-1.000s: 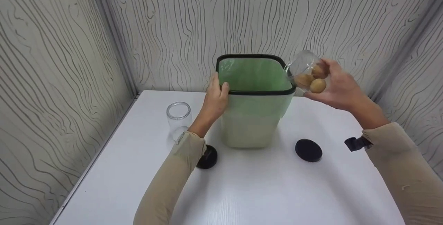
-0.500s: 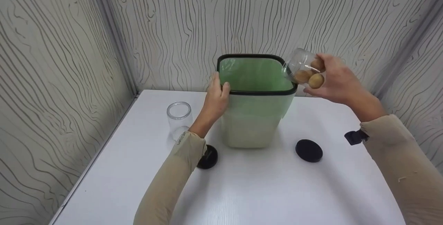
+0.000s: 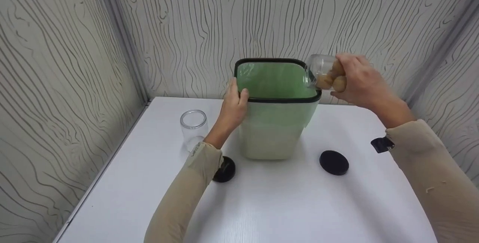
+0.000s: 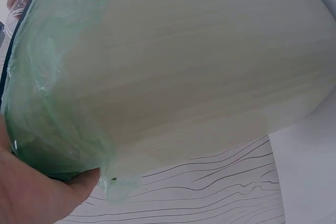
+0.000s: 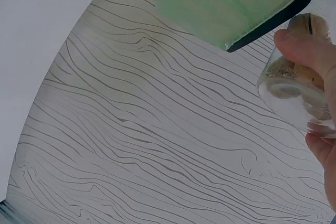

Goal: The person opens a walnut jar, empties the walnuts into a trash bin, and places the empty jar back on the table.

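Note:
My left hand (image 3: 234, 108) holds the pale green trash can (image 3: 271, 131) at its left front corner, just under the black rim. A translucent green bag (image 4: 47, 87) lines the can and folds over its outside. In my right hand (image 3: 365, 82) is a clear jar (image 3: 318, 63), tipped on its side with its mouth over the can's right rim. Several round brown nuts, apparently walnuts (image 3: 324, 82), lie inside the jar toward its base. My right thumb and fingers grip the jar from opposite sides in the right wrist view, covering part of the nuts.
A second clear jar (image 3: 193, 127) stands uncapped on the white table (image 3: 123, 183), left of the can. One black lid (image 3: 225, 170) lies beside my left forearm, another black lid (image 3: 334, 162) right of the can. Patterned wall panels (image 3: 209, 18) enclose the back and sides.
My right hand has moved left and a little up, tilting the jar until it lies nearly level, its mouth over the rim. The nuts remain inside. My left hand and the can stay put.

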{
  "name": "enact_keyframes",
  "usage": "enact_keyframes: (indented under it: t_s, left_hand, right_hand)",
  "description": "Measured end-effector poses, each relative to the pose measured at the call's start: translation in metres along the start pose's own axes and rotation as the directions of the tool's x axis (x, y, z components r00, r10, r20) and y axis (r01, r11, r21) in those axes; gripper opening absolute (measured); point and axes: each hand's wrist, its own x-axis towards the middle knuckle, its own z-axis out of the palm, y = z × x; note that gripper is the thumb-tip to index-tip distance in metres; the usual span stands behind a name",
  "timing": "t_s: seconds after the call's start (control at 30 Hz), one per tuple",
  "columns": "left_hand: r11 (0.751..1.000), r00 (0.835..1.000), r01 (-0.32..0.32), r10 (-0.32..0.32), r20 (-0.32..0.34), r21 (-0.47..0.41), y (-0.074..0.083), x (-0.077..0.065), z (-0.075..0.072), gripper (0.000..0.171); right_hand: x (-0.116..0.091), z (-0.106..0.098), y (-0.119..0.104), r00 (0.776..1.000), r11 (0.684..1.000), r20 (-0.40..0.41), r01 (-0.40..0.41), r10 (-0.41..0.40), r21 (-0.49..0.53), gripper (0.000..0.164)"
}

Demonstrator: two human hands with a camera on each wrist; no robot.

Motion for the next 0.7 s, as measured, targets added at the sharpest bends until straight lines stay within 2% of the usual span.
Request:
enact_keyframes:
  t_s: [0.1,0.27,0.4,0.6,0.7]
  left_hand:
    - [1.000,1.000,-0.003,0.003,0.000,0.000,0.000,0.000,0.000,0.061]
    - [1.000,1.000,-0.004,0.004,0.005,0.010,0.000,-0.001,0.000,0.061]
    - [1.000,1.000,0.003,-0.003,0.004,0.008,0.000,-0.001,0.000,0.061]
    - [1.000,1.000,0.002,-0.002,0.004,0.002,0.000,-0.001,0.000,0.061]
    - [1.000,1.000,0.003,-0.003,0.005,0.003,0.000,-0.001,-0.001,0.061]
  right_hand:
    - [0.002,0.002,0.000,0.995,0.995,-0.044,0.086,-0.088,-0.046,0.091]
    - [0.006,0.005,0.001,0.971,0.974,-0.123,0.192,-0.206,-0.119,0.091]
    - [0.007,0.005,-0.001,0.952,0.953,-0.148,0.242,-0.269,-0.180,0.085]
    - [0.010,0.004,-0.005,0.935,0.925,-0.146,0.281,-0.324,-0.255,0.085]
    - [0.011,0.004,-0.005,0.916,0.906,-0.159,0.314,-0.368,-0.284,0.081]
